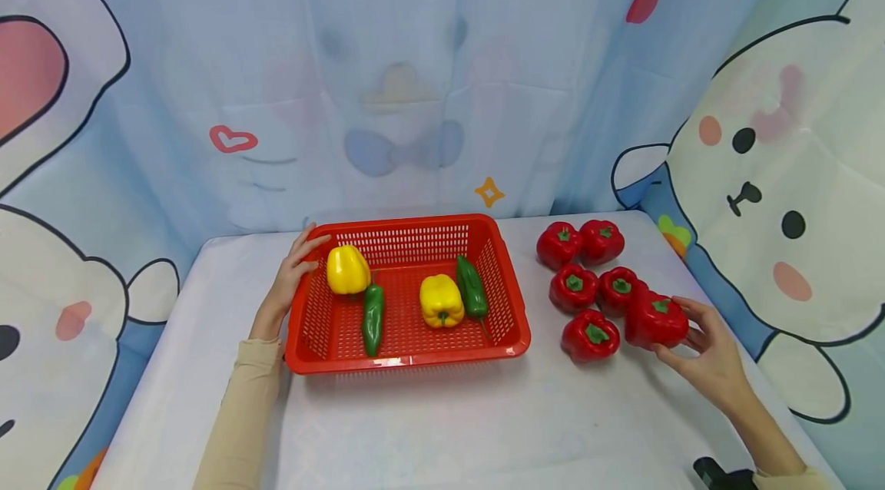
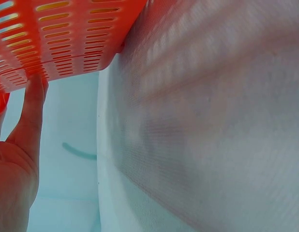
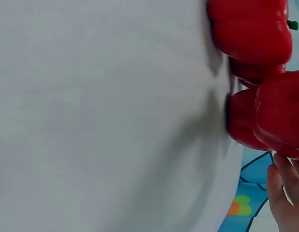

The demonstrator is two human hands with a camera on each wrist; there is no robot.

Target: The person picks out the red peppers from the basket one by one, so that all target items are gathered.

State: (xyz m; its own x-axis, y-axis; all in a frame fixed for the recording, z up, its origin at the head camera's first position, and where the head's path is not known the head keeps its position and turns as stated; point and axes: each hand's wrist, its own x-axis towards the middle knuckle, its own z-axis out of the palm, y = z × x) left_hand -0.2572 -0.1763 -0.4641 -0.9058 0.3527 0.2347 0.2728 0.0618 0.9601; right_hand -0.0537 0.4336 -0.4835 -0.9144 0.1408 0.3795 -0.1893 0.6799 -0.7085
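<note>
My left hand [image 1: 286, 275] grips the left rim of a red plastic basket [image 1: 408, 362], fingers over the edge. In the left wrist view the thumb of that left hand [image 2: 26, 125] presses the slotted outer wall. Inside the basket lie two yellow bell peppers [image 1: 441, 301] and two long green chili peppers [image 1: 373, 321]. On the right, my right hand [image 1: 712, 355] holds a red bell pepper [image 1: 655, 319] between thumb and fingers, stem up. The right wrist view has this held red bell pepper [image 3: 282, 113] overlapping another one behind it.
Several more red bell peppers [image 1: 591, 336] stand in a cluster between the basket and my right hand. All rests on a white-covered table [image 1: 442, 428]. A cartoon-printed curtain [image 1: 415, 37] hangs behind and at both sides. A black object [image 1: 722, 475] shows by the right wrist.
</note>
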